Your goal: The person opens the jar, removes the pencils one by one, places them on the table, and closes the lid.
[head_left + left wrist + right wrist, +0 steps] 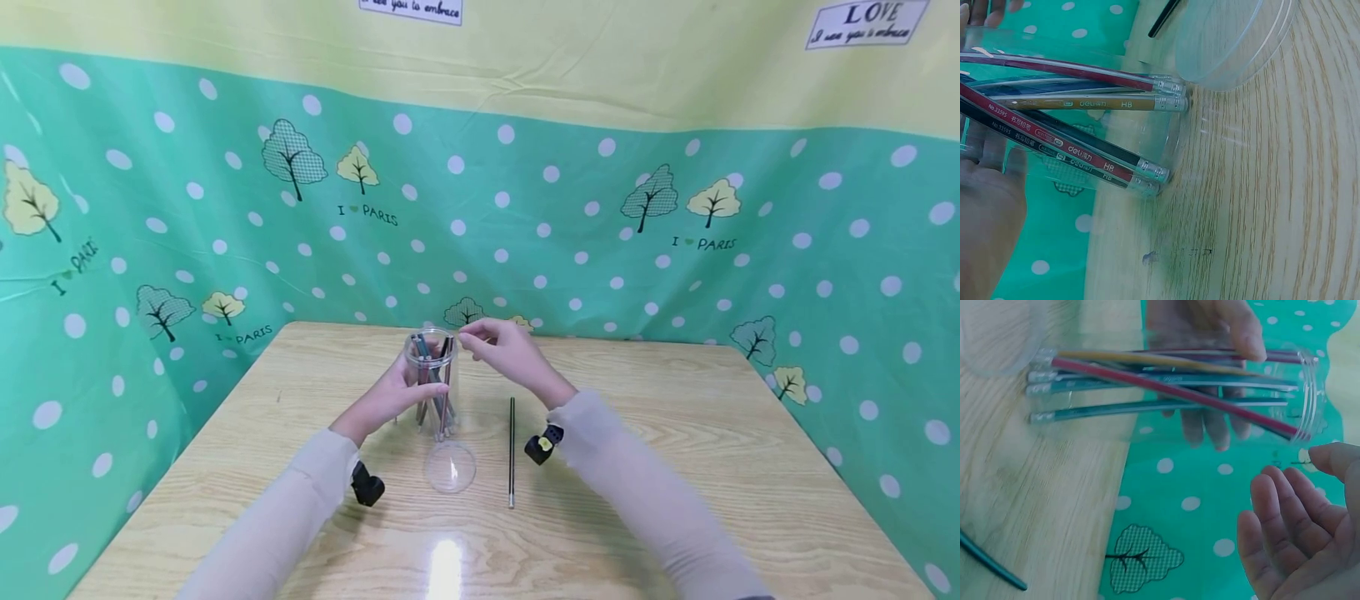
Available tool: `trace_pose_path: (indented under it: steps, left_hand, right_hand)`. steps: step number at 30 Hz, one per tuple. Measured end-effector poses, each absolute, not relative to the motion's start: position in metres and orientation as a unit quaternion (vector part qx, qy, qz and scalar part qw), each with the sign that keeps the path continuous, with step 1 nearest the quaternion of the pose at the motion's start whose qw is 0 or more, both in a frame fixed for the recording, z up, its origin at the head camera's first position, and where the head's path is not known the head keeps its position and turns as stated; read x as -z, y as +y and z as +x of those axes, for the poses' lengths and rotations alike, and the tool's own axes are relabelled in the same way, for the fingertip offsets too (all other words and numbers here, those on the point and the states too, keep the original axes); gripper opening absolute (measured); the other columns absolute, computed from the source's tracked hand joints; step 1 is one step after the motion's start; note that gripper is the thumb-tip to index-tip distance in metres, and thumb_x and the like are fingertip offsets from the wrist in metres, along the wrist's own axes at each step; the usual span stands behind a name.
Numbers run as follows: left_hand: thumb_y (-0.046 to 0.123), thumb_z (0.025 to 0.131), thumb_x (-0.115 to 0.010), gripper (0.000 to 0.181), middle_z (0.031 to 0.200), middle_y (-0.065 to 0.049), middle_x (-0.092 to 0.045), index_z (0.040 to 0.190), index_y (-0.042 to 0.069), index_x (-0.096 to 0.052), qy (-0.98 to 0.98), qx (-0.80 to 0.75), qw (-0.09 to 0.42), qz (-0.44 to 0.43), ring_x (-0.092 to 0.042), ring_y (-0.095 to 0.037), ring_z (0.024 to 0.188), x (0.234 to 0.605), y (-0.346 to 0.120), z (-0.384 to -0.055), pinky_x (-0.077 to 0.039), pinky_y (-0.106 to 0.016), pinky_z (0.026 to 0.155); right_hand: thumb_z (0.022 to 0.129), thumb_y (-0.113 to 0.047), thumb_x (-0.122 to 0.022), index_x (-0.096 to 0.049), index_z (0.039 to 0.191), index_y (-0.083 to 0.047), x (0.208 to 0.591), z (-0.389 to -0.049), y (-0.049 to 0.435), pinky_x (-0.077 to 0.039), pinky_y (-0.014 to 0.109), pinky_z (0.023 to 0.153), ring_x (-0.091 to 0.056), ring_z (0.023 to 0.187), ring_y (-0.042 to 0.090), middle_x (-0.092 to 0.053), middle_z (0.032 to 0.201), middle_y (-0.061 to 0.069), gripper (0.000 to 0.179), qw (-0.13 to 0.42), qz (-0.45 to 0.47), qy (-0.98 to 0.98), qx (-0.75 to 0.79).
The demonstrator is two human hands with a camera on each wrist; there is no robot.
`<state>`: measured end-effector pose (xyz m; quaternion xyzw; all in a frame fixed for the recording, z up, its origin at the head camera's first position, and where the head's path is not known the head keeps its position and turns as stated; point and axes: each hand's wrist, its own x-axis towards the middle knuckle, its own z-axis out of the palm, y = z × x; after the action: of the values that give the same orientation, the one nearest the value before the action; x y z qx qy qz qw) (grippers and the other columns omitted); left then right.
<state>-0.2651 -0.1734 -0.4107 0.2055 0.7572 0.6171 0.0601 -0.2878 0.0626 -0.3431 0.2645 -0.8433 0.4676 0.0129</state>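
Right now, the left hand (pixel 393 393) has its grip wrapped round a clear jar (pixel 453 377), the thumb lying across the near side and the fingers curling round the far side, visible through the wall in the right wrist view. The jar is upright or nearly so, its mouth uncovered and its base at the tabletop (pixel 637 375). Inside it lean several pencils (pixel 422 347), crossing one another; the left wrist view shows a red pencil (pixel 1054 134), a gold pencil (pixel 1110 103) and some dark ones, with their silvery ferrules down at the base of the jar. "HB" can be read on the gold and red ones.

The right hand (pixel 510 350) is raised just beside the jar's rim, on its right; its grip is loose and empty, the fingers gently bent and the thumb apart from them.

Near the jar's base, on the side toward the person, a clear round lid (pixel 450 468) lies on the tabletop. To the right of jar and lid, a single dark pencil (pixel 512 454) lies apart, its pale end toward the person. Beyond the jar hangs a green cloth (pixel 525 258) with white dots, printed trees and a yellow upper band.
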Motion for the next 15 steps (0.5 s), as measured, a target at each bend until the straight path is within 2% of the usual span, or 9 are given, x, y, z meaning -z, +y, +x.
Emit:
trace_pose_path:
  steps: [6,15]
  left_hand:
    - [0.024,0.093,-0.074,0.08,0.154,-0.001,-0.041,0.155,0.036,-0.024,0.756,-0.616,0.059,0.214,-0.033,-0.025,0.144,0.411,-0.174,-0.265,-0.027,-0.057,0.115]
    - [0.021,0.095,-0.072,0.079,0.156,0.0,-0.038,0.156,0.038,-0.023,0.75,-0.619,0.063,0.224,-0.032,-0.024,0.145,0.412,-0.174,-0.266,-0.025,-0.056,0.116]
  right_hand:
    - [0.099,-0.043,-0.063,-0.072,0.117,-0.015,0.337,-0.287,0.052,-0.056,0.034,0.068,-0.068,0.085,0.02,-0.07,0.093,-0.001,0.034,0.016,0.27,-0.843,-0.465]
    - [0.095,-0.039,-0.07,-0.072,0.107,-0.014,0.326,-0.286,0.041,-0.055,0.031,0.069,-0.064,0.082,0.014,-0.069,0.091,-0.003,0.027,0.015,0.252,-0.866,-0.431]
